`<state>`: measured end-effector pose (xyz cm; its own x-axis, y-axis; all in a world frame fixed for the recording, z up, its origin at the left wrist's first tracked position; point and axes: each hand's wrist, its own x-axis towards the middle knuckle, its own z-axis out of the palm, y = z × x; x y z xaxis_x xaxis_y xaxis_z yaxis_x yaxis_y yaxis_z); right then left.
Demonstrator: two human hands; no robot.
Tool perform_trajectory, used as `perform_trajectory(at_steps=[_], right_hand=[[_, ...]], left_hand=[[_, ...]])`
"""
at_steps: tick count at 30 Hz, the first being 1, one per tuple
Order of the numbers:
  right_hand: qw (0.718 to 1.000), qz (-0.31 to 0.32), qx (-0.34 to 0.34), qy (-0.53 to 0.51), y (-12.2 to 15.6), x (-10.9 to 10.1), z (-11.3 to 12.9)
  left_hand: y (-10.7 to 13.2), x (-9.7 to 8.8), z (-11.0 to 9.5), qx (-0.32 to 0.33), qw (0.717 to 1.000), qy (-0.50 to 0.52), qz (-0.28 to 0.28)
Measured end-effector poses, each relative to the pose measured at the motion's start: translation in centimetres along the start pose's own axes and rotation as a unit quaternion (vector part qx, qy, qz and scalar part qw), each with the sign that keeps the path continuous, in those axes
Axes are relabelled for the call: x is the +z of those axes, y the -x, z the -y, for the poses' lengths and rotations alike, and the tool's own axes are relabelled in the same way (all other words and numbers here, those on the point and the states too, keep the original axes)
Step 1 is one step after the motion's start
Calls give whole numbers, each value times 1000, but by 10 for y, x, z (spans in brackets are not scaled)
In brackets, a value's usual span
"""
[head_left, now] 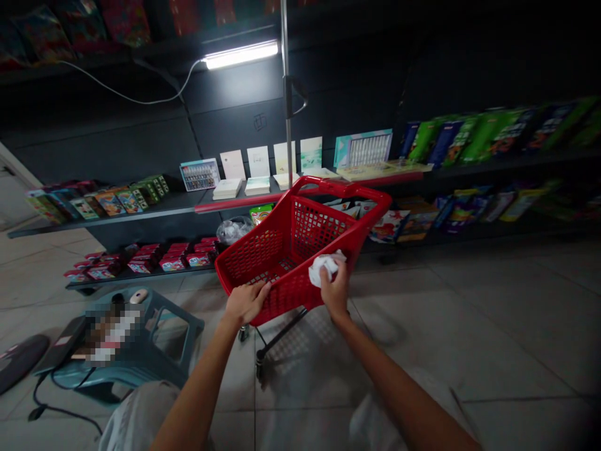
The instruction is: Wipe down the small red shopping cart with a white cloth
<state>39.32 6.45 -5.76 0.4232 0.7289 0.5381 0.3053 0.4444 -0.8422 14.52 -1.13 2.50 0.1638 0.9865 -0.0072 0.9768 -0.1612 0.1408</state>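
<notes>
In front of me a red plastic shopping cart point(291, 299) stands on the tiled floor, its basket wall perforated with small holes. My left hand point(245, 302) is closed over the near rim at the lower left corner, thumb along the edge. A crumpled white cloth point(323, 268), possibly tissue, is bunched in my right hand point(335, 293). That hand presses it to the outer side of the basket, below the handle end. My right fingertips are partly hidden by the cloth.
Behind the cart runs a dark shelf point(164, 205) with books and boxes. Green and blue packs point(474, 134) line its right part. A teal plastic stool point(181, 326) with items and a cable stands at left. A lit tube lamp point(241, 55) hangs above, beside a metal pole point(288, 94).
</notes>
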Motion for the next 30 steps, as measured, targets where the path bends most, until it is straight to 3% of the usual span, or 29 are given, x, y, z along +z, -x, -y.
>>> perform_trajectory(at_steps=[4, 8, 11, 14, 15, 17, 20, 23, 26, 28, 30], right_hand=[[992, 105, -65, -27, 62, 30, 38], [960, 243, -127, -54, 111, 53, 60], [937, 304, -169, -33, 121, 61, 56], [893, 363, -263, 34, 96, 50, 39], [887, 364, -278, 60, 80, 41, 31], [907, 316, -257, 108, 41, 16, 14], [969, 129, -149, 148, -23, -25, -14], [990, -10, -46, 132, -57, -42, -38], [997, -11, 36, 74, -35, -19, -39], [998, 20, 60, 20, 3, 8, -24], [997, 70, 41, -6, 46, 35, 0]], left_hand=[[-8, -2, -2, -24, 999, 37, 28], [-11, -1, 4, -40, 997, 54, 41], [-13, -1, 12, -38, 996, 57, 48], [-16, -3, 22, -45, 995, 63, 56], [-17, -4, 26, -51, 995, 66, 56], [-20, -6, 33, -66, 994, 70, 56], [-28, -7, 43, -73, 991, 85, 66], [-37, -5, 49, -76, 989, 91, 87], [-43, -2, 50, -68, 989, 68, 117], [-44, -2, 48, -57, 988, 63, 126], [-43, -4, 46, -56, 988, 64, 127]])
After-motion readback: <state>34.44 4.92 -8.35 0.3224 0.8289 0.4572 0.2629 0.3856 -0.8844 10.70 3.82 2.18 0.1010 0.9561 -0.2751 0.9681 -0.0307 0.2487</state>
